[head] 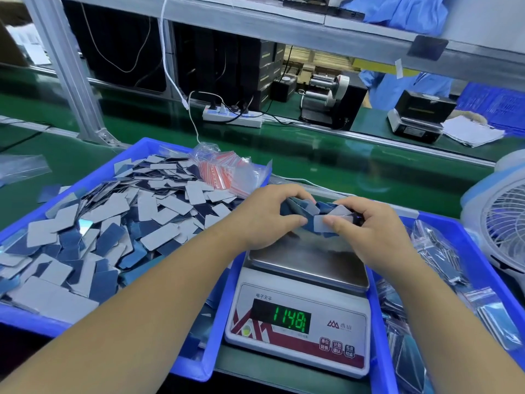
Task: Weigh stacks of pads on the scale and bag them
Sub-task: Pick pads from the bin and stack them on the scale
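Both the left hand and right hand gripped a pad stack at the scale's twelve o'clock, weighing under way; bagging judged next.

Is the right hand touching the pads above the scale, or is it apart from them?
Touching. The head view shows the right hand pinching a grey pad of the pads between thumb and fingers, over the scale.

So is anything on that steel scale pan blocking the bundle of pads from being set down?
Nothing visible. Both the left hand and right hand grip the bundle of blue-grey rectangular pads right over the bare steel pan of the white scale.
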Tool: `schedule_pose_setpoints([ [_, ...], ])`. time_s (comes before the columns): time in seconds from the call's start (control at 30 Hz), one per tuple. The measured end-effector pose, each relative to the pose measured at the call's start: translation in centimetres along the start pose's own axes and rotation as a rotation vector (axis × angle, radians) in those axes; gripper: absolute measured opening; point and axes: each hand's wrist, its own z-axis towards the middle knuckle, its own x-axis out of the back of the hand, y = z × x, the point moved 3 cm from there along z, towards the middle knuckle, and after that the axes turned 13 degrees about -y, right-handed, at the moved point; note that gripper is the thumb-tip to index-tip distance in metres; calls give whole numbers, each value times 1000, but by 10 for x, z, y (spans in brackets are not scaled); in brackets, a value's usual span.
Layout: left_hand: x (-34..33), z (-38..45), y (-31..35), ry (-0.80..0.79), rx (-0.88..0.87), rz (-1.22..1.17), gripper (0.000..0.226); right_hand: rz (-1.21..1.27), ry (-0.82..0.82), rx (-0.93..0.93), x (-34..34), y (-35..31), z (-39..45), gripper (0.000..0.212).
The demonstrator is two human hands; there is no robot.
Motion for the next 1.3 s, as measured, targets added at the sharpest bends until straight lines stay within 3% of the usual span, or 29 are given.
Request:
schedule_pose_setpoints([
  [0.1, 0, 2, -4, -2, 37, -12, 21, 5, -47, -43, 1, 5, 1, 12],
  [0.2, 8, -1, -10, 55, 89, -88, 12, 163, -24, -77, 13, 12, -3, 14],
  [0.3, 13, -4, -10, 60, 79, -139, 19, 305, 106, -103, 24, 15, -6, 16],
  [0.4, -3, -8, 3, -22, 9, -52, 33, 246, 183, -102, 11, 11, -2, 3],
  [0.5, -19, -5, 7, -47, -16, 55, 42, 124, 109, -88, -12, 4, 4, 4],
  [0.63, -19, -4, 5, 2, -23, 54, 56, 48, 42, -62, -19, 3, 5, 27],
  [0.8, -19, -3, 2, 17, -19, 68, 56, 114, 15, -12, -17, 2, 3, 19],
  [0.97, -12, -5, 2, 4, -43, 47, 38, 344, -12, -25, -17, 2, 5, 7],
  [1.03, -14, -5, 1, -40, -15, 54, 36, 298, -49, -14, -20, -1, 5, 9],
  [1.17, -15, -4, 1, -86, 14, 53, 53, -48, -104, 12, -28, -9, 6, 10],
  [1.3, -15, -2, 3, -121, 29, 4, 66, -123, -195, -7, -32, -13, 7, 43],
])
